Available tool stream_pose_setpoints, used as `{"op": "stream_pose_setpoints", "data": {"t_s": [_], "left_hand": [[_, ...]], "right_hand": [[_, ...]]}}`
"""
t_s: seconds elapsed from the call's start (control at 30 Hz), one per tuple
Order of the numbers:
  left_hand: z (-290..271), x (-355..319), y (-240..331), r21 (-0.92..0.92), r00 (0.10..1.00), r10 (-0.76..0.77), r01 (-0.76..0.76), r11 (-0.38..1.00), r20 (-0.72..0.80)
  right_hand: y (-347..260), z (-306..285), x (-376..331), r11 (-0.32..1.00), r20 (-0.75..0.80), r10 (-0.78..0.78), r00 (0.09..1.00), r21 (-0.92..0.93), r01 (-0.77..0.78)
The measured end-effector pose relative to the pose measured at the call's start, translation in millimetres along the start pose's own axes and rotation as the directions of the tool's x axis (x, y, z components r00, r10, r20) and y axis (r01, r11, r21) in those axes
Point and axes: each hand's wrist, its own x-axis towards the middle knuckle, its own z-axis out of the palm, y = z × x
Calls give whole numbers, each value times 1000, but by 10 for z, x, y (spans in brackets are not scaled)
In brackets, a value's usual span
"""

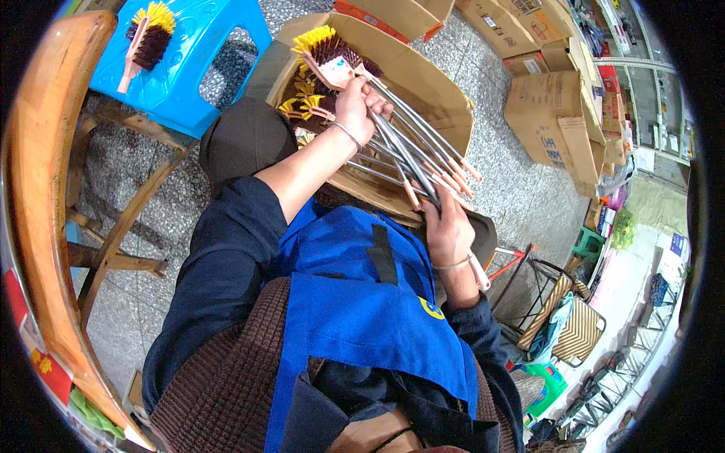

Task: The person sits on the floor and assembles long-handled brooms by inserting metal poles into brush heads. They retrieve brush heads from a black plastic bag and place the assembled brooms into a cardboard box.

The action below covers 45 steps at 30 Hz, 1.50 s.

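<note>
A long-handled brush [330,72] with a pale pink head and yellow and dark brown bristles lies across the cardboard box [445,87] in front of me. My left hand [358,111] is closed round its handle just below the head. Lower down, my right hand [450,230] grips the grey metal handle, and a pale handle end sticks out past that wrist. Beneath my hands, several more brushes fill the box, their metal handles [427,132] with pinkish ends pointing right. My fingers partly hide where the handles cross.
A blue plastic stool [177,83] at the upper left bears a short brush [141,47] with yellow and brown bristles. The curved wooden chair [45,189] stands along the left edge. More cardboard boxes [547,124] stand at the upper right, near shelving. A folding metal frame is at lower right.
</note>
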Motion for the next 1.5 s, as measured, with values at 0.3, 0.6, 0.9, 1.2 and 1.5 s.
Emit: {"op": "stream_pose_setpoints", "data": {"t_s": [0.3,0.6,0.9,1.2,1.5], "left_hand": [[-94,13,-87,16,985,-49,47,999,166],[-152,13,-93,103,944,-159,135,986,289],[-149,-22,-279,149,981,-161,143,978,112],[-151,-25,-195,113,982,-130,115,987,138],[-410,329,299,17,936,-289,292,956,199]], "right_hand": [[-7,-43,-263,977,74,209,975,30,-211],[202,-189,-162,-99,926,14,378,377,-921],[147,-125,-70,996,-64,53,997,-73,-58],[52,133,-156,954,141,259,956,120,-276],[-63,128,-219,948,187,214,959,196,-250]]}}
